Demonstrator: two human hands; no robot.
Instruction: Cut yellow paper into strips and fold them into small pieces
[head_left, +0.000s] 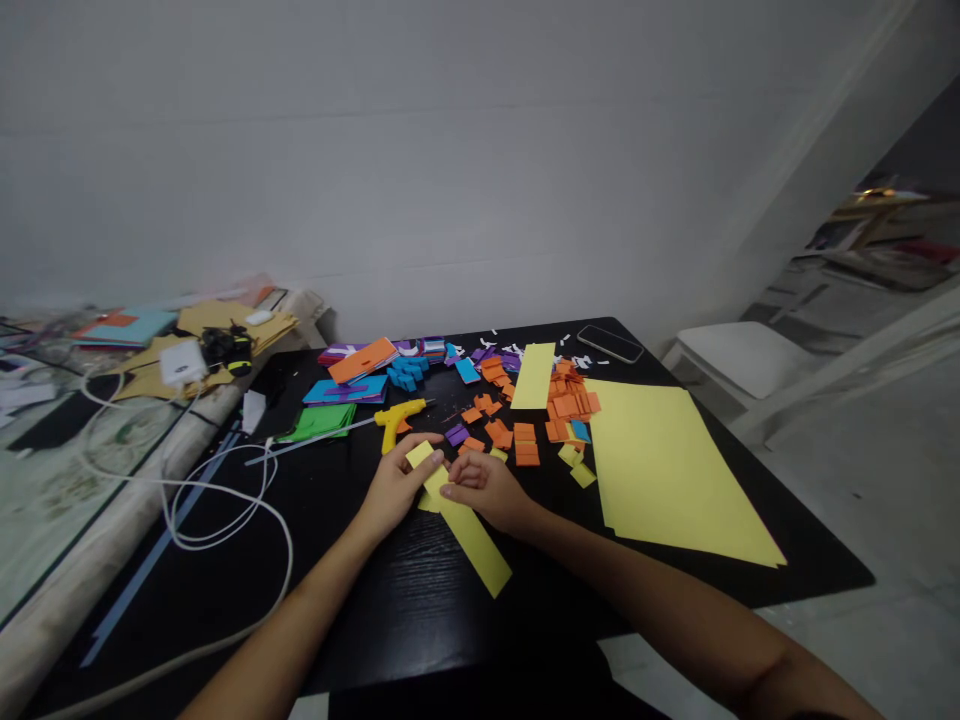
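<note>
A long yellow paper strip (474, 540) slants across the near middle of the black table, held between both hands. My left hand (395, 482) grips its upper end, the thumb on top. My right hand (489, 488) pinches the strip's edge a little further down, fingers curled. Under the strip, another bit of yellow paper (428, 503) shows beside my left hand. Just beyond the left hand lies a yellow glue gun (397, 420). Small folded orange paper pieces (526, 444) and a purple piece (456, 435) lie beyond my right hand.
Large yellow sheets (675, 470) cover the table's right side, with a phone (610, 343) behind them. Another yellow strip (534, 376) lies among orange pieces. Green (322, 423) and blue folded papers (345, 390) are stacked at left. A white cable (289, 560) loops across the left side.
</note>
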